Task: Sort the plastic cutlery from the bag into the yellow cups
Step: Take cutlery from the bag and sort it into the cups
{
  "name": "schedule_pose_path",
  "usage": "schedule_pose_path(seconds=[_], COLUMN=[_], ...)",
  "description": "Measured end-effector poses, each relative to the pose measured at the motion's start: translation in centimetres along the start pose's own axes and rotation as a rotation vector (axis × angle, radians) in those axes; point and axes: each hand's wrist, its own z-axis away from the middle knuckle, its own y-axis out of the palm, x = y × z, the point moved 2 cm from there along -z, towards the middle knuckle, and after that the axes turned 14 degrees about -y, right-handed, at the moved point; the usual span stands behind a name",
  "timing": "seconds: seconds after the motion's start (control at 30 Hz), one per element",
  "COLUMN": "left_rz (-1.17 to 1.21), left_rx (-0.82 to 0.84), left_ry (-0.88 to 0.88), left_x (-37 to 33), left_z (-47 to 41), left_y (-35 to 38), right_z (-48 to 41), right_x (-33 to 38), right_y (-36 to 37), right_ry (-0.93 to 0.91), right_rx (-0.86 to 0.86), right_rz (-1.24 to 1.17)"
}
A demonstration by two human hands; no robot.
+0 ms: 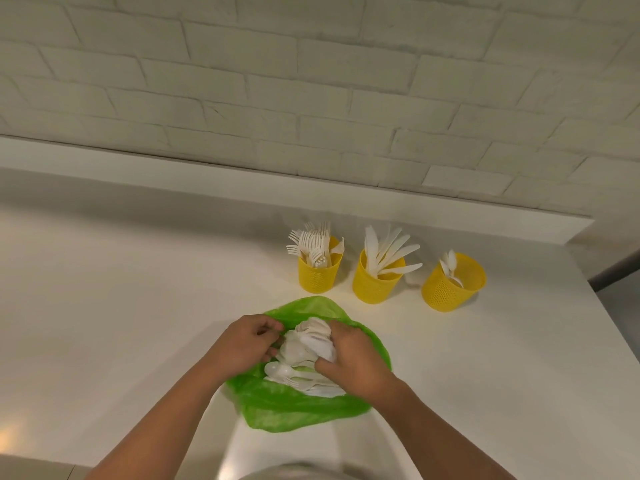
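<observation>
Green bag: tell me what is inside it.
The green bag holds loose white cutlery, spoons and a fork showing. The right hand grips a white bundle; the left hand curls beside it. Anything beneath is covered.

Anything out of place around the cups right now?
One thing: a white piece lies on the counter between the middle cup and right cup, outside any cup. It is possibly a stray spoon.
</observation>
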Motion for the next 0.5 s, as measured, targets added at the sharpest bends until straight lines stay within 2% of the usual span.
schedule_pose_path(seconds=[0.13,0.37,0.5], left_rz=[0.051,0.284,0.440], left_rx=[0.021,0.036,0.122], left_ry=[0.010,0.106,0.031], left_x=[-1.0,-4.4,-6.8], left_z=[0.4,1.9,2.6], left_y=[0.2,1.0,3.0], right_z=[-0.2,-2.3,-3.8], right_x=[-0.1,0.4,0.8], right_y=[-1.7,-5.6,-7.3], right_ry=[0.109,0.159,0.217], right_rx=[-0.084,-0.373,-0.559], right_rz=[-0.336,-0.676,-0.904])
